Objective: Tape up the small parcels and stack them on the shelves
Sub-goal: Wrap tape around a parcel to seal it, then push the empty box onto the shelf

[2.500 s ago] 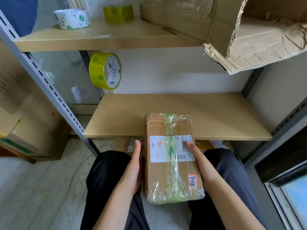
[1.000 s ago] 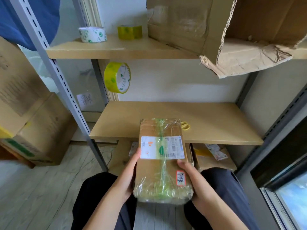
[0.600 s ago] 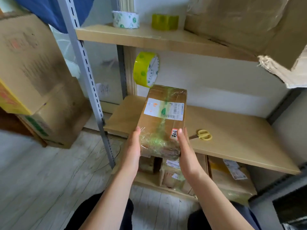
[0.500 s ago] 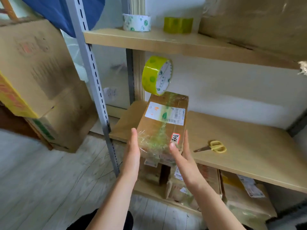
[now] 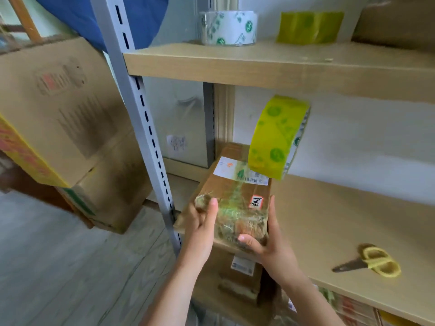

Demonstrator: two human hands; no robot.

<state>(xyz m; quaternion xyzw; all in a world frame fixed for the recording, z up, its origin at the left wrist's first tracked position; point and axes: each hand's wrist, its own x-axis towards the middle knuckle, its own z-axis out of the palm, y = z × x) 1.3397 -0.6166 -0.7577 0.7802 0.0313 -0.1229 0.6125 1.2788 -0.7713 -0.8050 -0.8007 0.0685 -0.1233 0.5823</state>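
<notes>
Cardboard parcel (image 5: 233, 196), wrapped in clear green-printed tape, white label at the far end, small red-edged sticker near the right side. I log it as taped: no open flap shows, so I judge the sealing step done for this item.

Location: left end of the middle shelf (image 5: 329, 222), near end at the front edge, far end toward the back left corner. I cannot tell whether it lies fully flat yet.

Left hand (image 5: 202, 234): grips the near left corner, thumb on top, fingers curled underneath. Right hand (image 5: 266, 241): grasps the near right corner, index finger straight along the side, other fingers curled round the near end.

Yellow tape roll (image 5: 277, 137): hangs above the parcel's far end, below the upper shelf (image 5: 282, 67).

White roll (image 5: 227, 28) and a second yellow roll (image 5: 310, 27): near the back edge of the upper shelf.

Scissors (image 5: 369, 261): near the front edge of the middle shelf, well apart from the parcel.

More boxes (image 5: 242, 276): on the level below; I cannot tell whether they are sealed.

Remaining, by my estimate: let go of this parcel, then tape and shelve any others.
</notes>
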